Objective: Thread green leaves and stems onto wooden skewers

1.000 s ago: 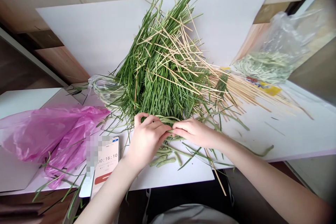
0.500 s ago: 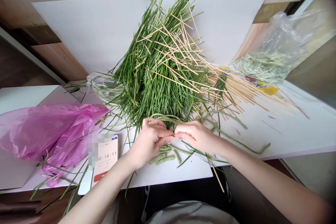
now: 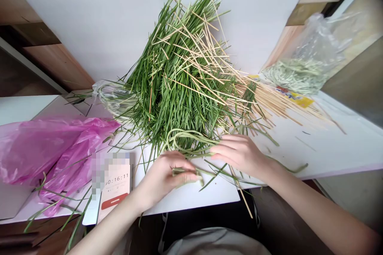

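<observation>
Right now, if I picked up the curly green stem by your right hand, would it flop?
Probably: the curly green stem curves in loose loops by the right hand, so it looks floppy. Being thin, it is likely light. It might bend rather than snap.

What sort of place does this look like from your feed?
Probably an indoor room in a home or small workshop: a heap of green grass lies on white boards, with wooden furniture behind and a phone timer alongside.

Green grass blades (image 3: 176, 87), pale straw skewers (image 3: 269, 103), pink plastic bag (image 3: 50, 147).
</observation>
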A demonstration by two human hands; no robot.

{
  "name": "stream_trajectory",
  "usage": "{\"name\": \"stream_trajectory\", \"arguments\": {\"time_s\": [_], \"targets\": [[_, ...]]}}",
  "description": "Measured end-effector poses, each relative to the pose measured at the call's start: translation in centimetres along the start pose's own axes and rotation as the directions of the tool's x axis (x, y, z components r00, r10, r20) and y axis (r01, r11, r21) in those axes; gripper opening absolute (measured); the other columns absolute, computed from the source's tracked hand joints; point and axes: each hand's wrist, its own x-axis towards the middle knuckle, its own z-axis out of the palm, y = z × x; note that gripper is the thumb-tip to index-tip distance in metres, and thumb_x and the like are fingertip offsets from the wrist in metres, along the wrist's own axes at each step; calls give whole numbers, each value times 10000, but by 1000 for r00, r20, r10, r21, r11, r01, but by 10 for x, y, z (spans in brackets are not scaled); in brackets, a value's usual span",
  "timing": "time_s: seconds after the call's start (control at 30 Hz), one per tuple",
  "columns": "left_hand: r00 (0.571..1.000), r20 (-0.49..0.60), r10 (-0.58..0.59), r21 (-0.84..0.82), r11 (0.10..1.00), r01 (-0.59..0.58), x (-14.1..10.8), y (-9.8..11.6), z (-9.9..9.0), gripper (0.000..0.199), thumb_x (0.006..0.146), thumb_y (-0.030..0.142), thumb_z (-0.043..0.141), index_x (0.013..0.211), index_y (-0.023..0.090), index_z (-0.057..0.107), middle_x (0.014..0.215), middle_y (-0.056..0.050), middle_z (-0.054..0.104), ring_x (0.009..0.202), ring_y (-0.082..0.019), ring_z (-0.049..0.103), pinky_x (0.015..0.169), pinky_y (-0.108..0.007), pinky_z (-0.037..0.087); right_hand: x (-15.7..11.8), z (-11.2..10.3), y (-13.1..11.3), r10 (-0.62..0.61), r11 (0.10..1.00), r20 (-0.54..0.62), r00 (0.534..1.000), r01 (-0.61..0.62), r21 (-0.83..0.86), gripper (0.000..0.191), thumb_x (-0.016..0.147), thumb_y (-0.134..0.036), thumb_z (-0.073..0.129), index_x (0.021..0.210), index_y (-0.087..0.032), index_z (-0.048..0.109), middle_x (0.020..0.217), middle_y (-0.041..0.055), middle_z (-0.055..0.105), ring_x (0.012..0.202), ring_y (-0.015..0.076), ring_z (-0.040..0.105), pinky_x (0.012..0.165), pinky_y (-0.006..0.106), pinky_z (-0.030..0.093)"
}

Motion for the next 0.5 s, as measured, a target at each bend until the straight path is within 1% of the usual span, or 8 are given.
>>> {"name": "stream_trajectory", "arguments": {"time_s": [0.07,0.13,0.17,0.23,0.27,0.33,0.4,0.5], "targets": [[988,-135,78,297,954,-34,8,-8,-4,265,819,477,781,950,250,813,887,-62,782,934,-261,655,942,-436,454,4,5,-2,53,997,121,991,-59,50,243,1001,-266,650,785,-177,719,658,-1,632,650,157,544,617,275,373],[966,-241,91,348,938,-1,12,-12,-10,376,780,511,804,1065,265,801,1028,-80,788,1071,-308,623,1036,-505,392,9,9,-6,88,991,238,967,-110,80,213,960,-244,708,760,-172,718,668,-3,641,659,158,560,620,275,363],[957,-281,70,258,966,5,12,-12,-13,431,798,550,772,1119,263,788,1127,-92,773,1137,-320,603,1061,-510,377,10,10,-9,103,987,282,954,-133,88,208,944,-234,730,747,-172,715,666,-7,641,655,157,563,615,274,355],[956,-292,-23,-145,989,-21,7,-10,-17,562,890,676,581,1206,247,758,1294,-111,713,1235,-325,574,1059,-481,404,13,11,-12,130,979,334,934,-175,109,203,934,-221,742,739,-173,714,669,-13,647,651,154,573,608,273,346],[964,-257,-75,-401,915,-35,3,-8,-18,652,935,722,435,1239,234,744,1343,-119,686,1257,-320,575,1035,-458,434,13,12,-13,140,974,344,929,-192,123,200,940,-217,735,746,-174,717,675,-14,652,654,154,580,609,273,347],[979,-155,-133,-793,607,-43,-8,-4,-17,828,979,732,167,1282,197,721,1390,-134,655,1261,-300,594,983,-411,482,12,12,-14,146,965,344,928,-210,156,188,958,-215,711,774,-175,723,701,-11,668,672,159,598,622,275,360],[985,-99,-140,-941,336,-46,-19,-1,-12,905,982,718,77,1303,150,705,1398,-149,647,1248,-278,607,974,-374,494,11,13,-14,142,962,336,931,-210,177,185,969,-216,694,791,-177,724,717,-8,675,684,167,609,628,282,369],[985,-99,-142,-980,183,-72,-31,0,-4,902,998,695,95,1320,94,685,1402,-170,640,1244,-265,607,996,-352,486,10,15,-15,132,964,344,930,-201,172,197,970,-203,686,776,-183,718,705,-8,667,676,177,608,617,292,372]]}}
